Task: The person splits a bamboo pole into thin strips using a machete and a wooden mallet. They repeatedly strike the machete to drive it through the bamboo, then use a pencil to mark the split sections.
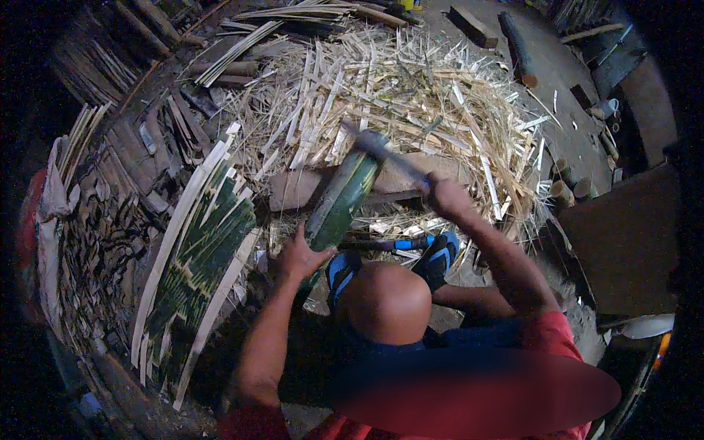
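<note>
My left hand (299, 255) grips the near part of a thick green bamboo piece (339, 204), its thumb lying across the top. The bamboo slants away from me, its far end over a low wooden block (418, 172). In my right hand (449, 198) is the handle of a long-bladed knife (400, 161). Its blade lies across the bamboo's far end, slightly blurred; whether it has cut in, I cannot tell. To the left of my left arm stands a bundle of split green and pale bamboo strips (209, 242).
A wide heap of pale shavings and strips (389, 88) spreads beyond the block. A blue-handled tool (411, 243) lies between my sandalled feet. Bamboo lengths (561, 194) and a brown board (623, 253) are at the right. A log (518, 50) lies at the far right.
</note>
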